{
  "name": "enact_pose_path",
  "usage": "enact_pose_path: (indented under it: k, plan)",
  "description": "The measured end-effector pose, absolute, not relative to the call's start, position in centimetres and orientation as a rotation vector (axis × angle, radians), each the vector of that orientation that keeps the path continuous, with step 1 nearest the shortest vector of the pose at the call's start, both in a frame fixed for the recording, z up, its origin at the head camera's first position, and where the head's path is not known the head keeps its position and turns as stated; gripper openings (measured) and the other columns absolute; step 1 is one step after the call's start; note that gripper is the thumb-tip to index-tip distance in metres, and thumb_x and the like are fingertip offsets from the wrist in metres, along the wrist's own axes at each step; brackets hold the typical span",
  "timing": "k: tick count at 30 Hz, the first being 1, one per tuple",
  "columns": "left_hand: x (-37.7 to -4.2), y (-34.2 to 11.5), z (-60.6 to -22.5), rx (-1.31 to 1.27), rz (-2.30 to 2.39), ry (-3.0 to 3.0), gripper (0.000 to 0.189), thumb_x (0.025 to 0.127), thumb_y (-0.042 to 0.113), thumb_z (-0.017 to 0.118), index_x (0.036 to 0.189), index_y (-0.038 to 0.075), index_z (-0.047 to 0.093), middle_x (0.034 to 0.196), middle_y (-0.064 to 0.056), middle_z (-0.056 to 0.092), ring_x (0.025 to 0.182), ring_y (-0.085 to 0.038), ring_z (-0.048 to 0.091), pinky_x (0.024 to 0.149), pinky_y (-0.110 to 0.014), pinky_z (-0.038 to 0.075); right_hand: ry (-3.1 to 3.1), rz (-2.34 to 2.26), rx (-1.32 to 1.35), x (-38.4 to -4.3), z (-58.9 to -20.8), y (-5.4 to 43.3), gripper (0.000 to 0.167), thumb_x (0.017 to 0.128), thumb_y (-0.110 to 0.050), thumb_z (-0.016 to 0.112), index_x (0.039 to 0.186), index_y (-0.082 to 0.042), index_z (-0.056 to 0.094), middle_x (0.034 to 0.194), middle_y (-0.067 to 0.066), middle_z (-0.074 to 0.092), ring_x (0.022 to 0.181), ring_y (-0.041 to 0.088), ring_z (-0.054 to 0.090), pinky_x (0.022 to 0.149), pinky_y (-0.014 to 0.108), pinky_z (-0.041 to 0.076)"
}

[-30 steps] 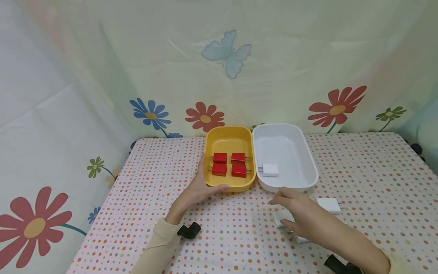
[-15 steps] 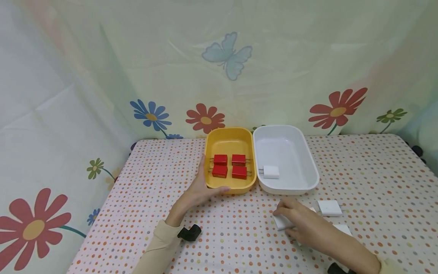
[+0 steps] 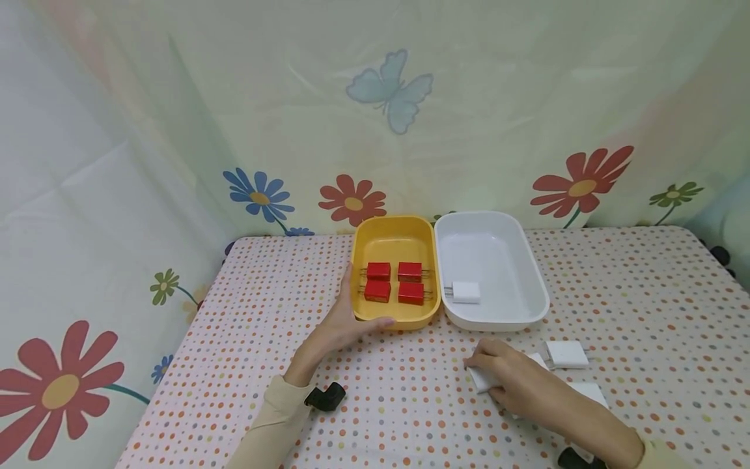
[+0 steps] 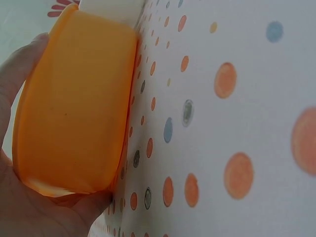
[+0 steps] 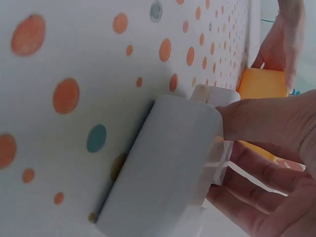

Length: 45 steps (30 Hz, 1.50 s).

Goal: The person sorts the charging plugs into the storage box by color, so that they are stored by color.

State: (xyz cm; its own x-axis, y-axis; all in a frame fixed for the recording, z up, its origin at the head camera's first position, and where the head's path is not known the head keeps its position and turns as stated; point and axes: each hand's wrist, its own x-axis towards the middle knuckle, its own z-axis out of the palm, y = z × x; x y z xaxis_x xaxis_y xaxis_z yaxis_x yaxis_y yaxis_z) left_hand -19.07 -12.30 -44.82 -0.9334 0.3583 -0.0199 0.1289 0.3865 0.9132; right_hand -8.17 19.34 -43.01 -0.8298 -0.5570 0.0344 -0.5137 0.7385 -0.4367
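My left hand (image 3: 340, 320) grips the near left corner of a yellow tray (image 3: 394, 247), thumb along the front and fingers along the left side. In the left wrist view the tray wall (image 4: 79, 103) fills the space between thumb and fingers. Several red charger plugs (image 3: 377, 291) with metal prongs lie inside. My right hand (image 3: 518, 384) pinches a white charger plug (image 3: 482, 379) on the table, in front of the white tray (image 3: 492, 254). The right wrist view shows the thumb against this plug, partly hidden behind a nearer white charger plug (image 5: 163, 163).
Inside the white tray, a white charger plug (image 3: 466, 292) lies at the near left. More white plugs lie beside the right hand, including one plug (image 3: 567, 354) and another plug (image 3: 589, 393) partly covered by the forearm. A dotted cloth (image 3: 410, 417) covers the table.
My right hand has lowered slightly from above the white plugs, and its fingers have closed on the nearest one. The left hand stays on the yellow tray.
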Motion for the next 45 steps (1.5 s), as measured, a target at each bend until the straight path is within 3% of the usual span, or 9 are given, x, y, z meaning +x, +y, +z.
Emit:
enact_pose_path:
  k: [10,17,22,31,39,45]
  plan:
    - [-19.0,-12.3,-44.9,0.444,1.591,2.418,0.134,0.083,0.036,0.09,0.167,0.013,-0.013,0.174,-0.014,0.01,0.156,-0.031,0.024,0.123,-0.057,0.028,2.862,-0.7,-0.878,-7.8,-42.9,19.4,0.047,0.069,0.009,0.091,0.113,-0.002,0.078,0.102,-0.005,0.061,0.091,0.014,0.064,0.075,0.029,0.06]
    - [-18.8,-12.2,-44.7,0.404,1.564,2.442,0.135,0.082,0.037,0.09,0.167,0.015,-0.013,0.174,-0.012,0.009,0.157,-0.031,0.021,0.123,-0.057,0.027,2.894,-0.732,-0.853,-7.7,-40.7,19.2,0.049,0.069,-0.001,0.095,0.114,-0.01,0.077,0.11,-0.003,0.067,0.101,0.022,0.069,0.084,0.038,0.061]
    - [-18.8,-12.3,-44.7,0.372,1.546,2.452,0.135,0.082,0.04,0.09,0.167,0.014,-0.012,0.174,-0.013,0.01,0.157,-0.033,0.02,0.122,-0.06,0.026,3.033,-0.78,-0.823,-8.2,-38.2,19.9,0.053,0.067,0.001,0.097,0.114,-0.013,0.076,0.113,-0.003,0.068,0.105,0.024,0.07,0.086,0.041,0.061]
    - [-18.9,-12.2,-44.7,0.388,1.557,2.446,0.135,0.083,0.04,0.09,0.167,0.014,-0.012,0.174,-0.014,0.011,0.157,-0.033,0.021,0.122,-0.06,0.026,3.208,-0.817,-0.761,-12.1,-35.5,22.3,0.051,0.068,0.006,0.094,0.114,-0.002,0.074,0.113,0.014,0.069,0.099,0.033,0.066,0.083,0.054,0.06]
    - [-18.7,-12.3,-45.3,0.42,1.594,2.425,0.135,0.083,0.039,0.09,0.167,0.012,-0.012,0.174,-0.014,0.011,0.156,-0.033,0.024,0.122,-0.057,0.03,3.124,-0.835,-0.686,-16.4,-38.2,23.4,0.044,0.073,0.009,0.089,0.112,0.008,0.069,0.106,0.018,0.07,0.1,0.038,0.069,0.086,0.054,0.059]
    - [-18.9,-12.3,-45.3,0.426,1.593,2.433,0.135,0.083,0.04,0.09,0.167,0.013,-0.012,0.174,-0.014,0.011,0.156,-0.032,0.024,0.123,-0.057,0.029,3.058,-0.737,-0.592,-18.3,-39.1,23.6,0.042,0.073,0.008,0.089,0.11,0.009,0.069,0.105,0.02,0.069,0.103,0.042,0.068,0.089,0.056,0.057]
